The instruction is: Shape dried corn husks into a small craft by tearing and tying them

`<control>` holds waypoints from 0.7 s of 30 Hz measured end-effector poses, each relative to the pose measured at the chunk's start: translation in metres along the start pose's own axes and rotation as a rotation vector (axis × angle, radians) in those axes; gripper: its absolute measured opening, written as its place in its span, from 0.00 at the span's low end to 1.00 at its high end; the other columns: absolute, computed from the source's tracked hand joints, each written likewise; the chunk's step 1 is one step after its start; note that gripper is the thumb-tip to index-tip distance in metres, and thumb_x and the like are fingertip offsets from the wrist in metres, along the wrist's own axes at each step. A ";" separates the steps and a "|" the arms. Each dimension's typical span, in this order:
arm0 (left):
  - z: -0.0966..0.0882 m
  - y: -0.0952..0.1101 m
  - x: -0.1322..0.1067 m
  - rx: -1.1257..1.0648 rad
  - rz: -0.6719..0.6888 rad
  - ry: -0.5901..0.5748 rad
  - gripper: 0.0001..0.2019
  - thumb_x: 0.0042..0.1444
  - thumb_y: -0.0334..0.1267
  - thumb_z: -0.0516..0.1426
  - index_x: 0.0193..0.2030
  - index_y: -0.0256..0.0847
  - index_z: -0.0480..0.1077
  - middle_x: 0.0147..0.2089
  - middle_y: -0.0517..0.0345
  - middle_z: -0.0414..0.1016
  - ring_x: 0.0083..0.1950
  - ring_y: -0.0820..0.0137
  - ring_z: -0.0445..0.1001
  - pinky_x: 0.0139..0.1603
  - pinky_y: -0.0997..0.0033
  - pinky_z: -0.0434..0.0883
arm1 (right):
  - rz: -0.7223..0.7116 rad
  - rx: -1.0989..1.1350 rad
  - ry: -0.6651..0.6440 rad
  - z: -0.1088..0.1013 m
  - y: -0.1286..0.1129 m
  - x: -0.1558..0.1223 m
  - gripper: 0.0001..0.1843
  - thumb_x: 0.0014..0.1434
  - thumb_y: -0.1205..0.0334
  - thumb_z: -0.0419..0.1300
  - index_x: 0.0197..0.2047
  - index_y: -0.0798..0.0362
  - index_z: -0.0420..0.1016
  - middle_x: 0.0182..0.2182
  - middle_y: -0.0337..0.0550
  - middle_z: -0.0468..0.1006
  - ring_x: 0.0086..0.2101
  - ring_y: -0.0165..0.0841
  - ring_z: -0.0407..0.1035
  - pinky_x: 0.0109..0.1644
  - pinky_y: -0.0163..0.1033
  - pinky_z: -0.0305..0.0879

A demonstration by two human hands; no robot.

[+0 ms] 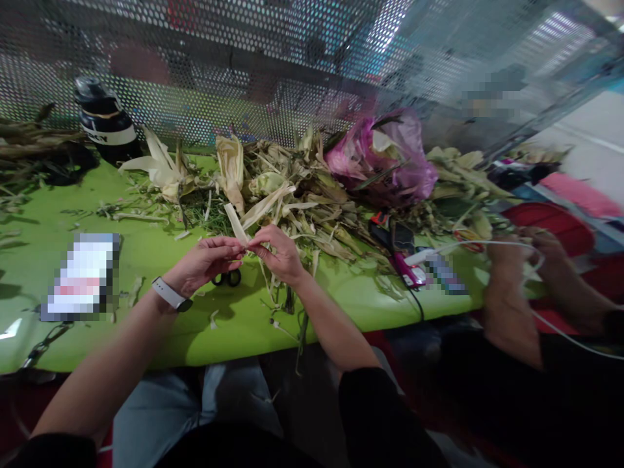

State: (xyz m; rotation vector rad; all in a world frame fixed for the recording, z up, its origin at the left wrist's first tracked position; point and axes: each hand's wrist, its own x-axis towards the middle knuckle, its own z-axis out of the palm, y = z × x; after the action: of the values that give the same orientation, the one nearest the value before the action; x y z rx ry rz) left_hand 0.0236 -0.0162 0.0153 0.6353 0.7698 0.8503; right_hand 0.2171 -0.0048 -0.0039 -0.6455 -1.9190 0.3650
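Note:
Between my hands is a pale strip of corn husk [236,225], its long end pointing up and away from me. My left hand [213,260], with a watch on its wrist, pinches the strip's lower end. My right hand [277,252] closes on the same end from the other side, fingertips meeting the left ones. Just under them, the dark handles of what look like scissors [228,278] lie on the green tabletop [195,335]. Beyond my hands lies a heap of dried corn husks [312,188], with whole pale husks [230,166] at its back.
A dark bottle [107,123] stands back left, and a phone [80,273] lies at left. A pink plastic bag [385,159] rests against the perforated metal screen [273,71]. At right are a magenta device [412,272], a white cable [492,243] and another person's hands [529,250].

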 end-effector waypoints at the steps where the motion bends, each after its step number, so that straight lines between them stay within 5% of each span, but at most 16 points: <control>1: 0.001 -0.001 0.000 0.006 0.012 0.009 0.04 0.51 0.22 0.62 0.31 0.32 0.77 0.29 0.55 0.79 0.30 0.75 0.78 0.34 0.79 0.78 | 0.035 0.001 0.015 0.001 -0.002 -0.001 0.04 0.63 0.60 0.60 0.37 0.50 0.74 0.33 0.40 0.75 0.37 0.32 0.70 0.42 0.40 0.67; 10: 0.002 -0.006 0.000 0.158 0.118 0.006 0.10 0.44 0.33 0.70 0.35 0.35 0.79 0.35 0.53 0.81 0.36 0.71 0.79 0.39 0.73 0.78 | 0.362 0.092 0.080 0.016 -0.003 -0.009 0.09 0.61 0.55 0.60 0.37 0.52 0.69 0.31 0.38 0.73 0.31 0.28 0.68 0.37 0.36 0.68; 14: 0.001 -0.012 0.002 0.243 0.201 0.035 0.12 0.44 0.38 0.70 0.35 0.36 0.79 0.36 0.53 0.81 0.38 0.69 0.79 0.40 0.70 0.78 | 0.358 0.123 0.158 0.021 0.000 -0.011 0.12 0.60 0.57 0.62 0.44 0.51 0.65 0.29 0.36 0.71 0.30 0.28 0.67 0.36 0.35 0.68; 21: 0.003 -0.014 0.002 0.309 0.283 0.076 0.13 0.43 0.41 0.70 0.34 0.37 0.80 0.34 0.53 0.81 0.37 0.68 0.79 0.37 0.70 0.77 | 0.289 0.071 0.078 0.017 -0.003 -0.009 0.12 0.63 0.59 0.57 0.49 0.50 0.63 0.29 0.35 0.68 0.29 0.28 0.66 0.36 0.36 0.67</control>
State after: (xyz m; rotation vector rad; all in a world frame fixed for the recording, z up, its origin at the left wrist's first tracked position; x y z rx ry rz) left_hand 0.0323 -0.0221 0.0057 1.0084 0.9025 1.0267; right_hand 0.2040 -0.0117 -0.0161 -0.8800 -1.7325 0.5791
